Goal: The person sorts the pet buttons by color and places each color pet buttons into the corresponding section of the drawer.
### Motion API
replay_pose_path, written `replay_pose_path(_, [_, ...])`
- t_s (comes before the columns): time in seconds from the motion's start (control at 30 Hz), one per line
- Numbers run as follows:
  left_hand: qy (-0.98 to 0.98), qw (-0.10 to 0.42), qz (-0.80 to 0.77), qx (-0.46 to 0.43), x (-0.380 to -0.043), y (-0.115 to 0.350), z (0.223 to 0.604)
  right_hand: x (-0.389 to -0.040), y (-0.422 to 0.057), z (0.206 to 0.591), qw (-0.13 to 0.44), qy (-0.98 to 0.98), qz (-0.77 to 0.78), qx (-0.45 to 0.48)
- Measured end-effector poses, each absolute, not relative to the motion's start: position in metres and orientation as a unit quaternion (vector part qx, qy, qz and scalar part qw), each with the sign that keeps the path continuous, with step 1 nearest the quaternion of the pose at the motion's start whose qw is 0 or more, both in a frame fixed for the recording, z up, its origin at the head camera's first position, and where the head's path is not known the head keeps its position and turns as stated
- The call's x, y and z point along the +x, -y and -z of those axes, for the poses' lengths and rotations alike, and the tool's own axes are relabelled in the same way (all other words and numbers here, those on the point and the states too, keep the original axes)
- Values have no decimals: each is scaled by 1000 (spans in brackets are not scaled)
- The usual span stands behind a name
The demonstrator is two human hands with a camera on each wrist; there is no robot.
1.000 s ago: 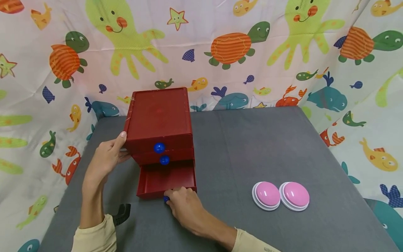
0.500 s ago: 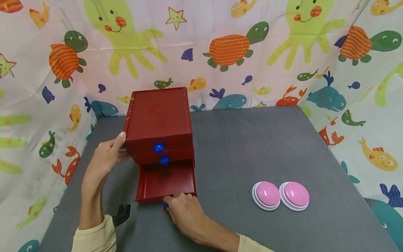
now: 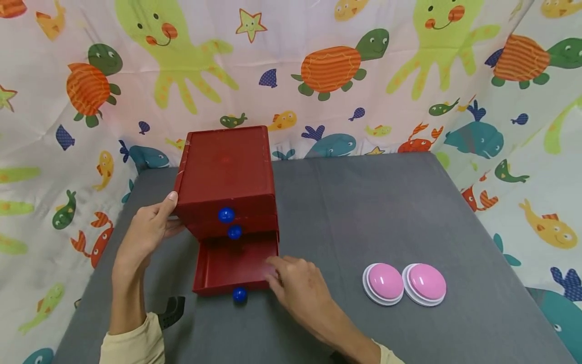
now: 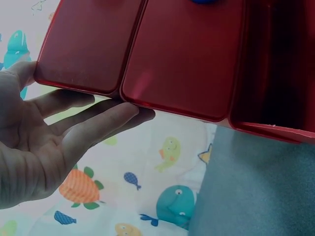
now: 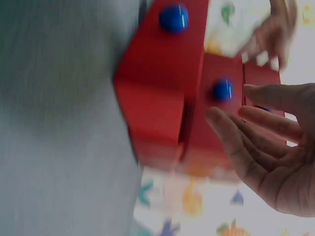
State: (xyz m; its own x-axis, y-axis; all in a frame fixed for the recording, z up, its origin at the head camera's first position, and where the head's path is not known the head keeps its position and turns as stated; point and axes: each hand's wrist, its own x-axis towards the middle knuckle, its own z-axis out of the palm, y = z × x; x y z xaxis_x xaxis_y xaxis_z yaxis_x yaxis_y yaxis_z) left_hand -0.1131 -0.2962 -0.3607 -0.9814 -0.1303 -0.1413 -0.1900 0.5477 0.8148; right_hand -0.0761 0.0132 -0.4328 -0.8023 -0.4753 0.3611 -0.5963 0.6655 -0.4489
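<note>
A small red chest of drawers [image 3: 227,167] stands on the grey table with three blue knobs down its front. Its bottom drawer [image 3: 218,265] is pulled out, and the part of the inside that shows is bare. My left hand [image 3: 144,232] rests against the chest's left side near the front corner, thumb on the edge, fingers straight along the side in the left wrist view. My right hand [image 3: 302,285] is off the bottom blue knob [image 3: 239,295], hovering by the drawer's right front corner. In the right wrist view its fingers are loosely extended, holding nothing.
Two pink push buttons [image 3: 385,281] with white bases sit side by side on the table's right. A curtain [image 3: 254,60] printed with sea animals hangs behind and along both sides. A black strap [image 3: 173,312] sticks out by the left sleeve.
The bottom drawer came out slightly further toward me. My right hand then let go of its knob and moved right and a little up. The left hand stays on the chest.
</note>
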Motion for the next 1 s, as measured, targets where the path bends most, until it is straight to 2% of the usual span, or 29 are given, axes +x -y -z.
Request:
replay_pose_path(0.2, [-878,39,-468,-96,-108,303,364,-96,-62,426,103,932,-276,212])
replay_pose_path(0.37, [-879,45,-465,-96,-109,303,364,-108,-113,425,37,960,-239,137])
replay_pose_path(0.53, [-879,39,-467,-89,-112,302,363,-111,-154,429,-43,974,-196,108])
replay_pose_path(0.8, [-884,33,-458,-86,-110,301,362,-111,-169,438,-133,972,-163,102])
replay_pose_path(1.0, [-875,39,-473,-98,-110,299,361,-108,-170,444,-136,977,-135,96])
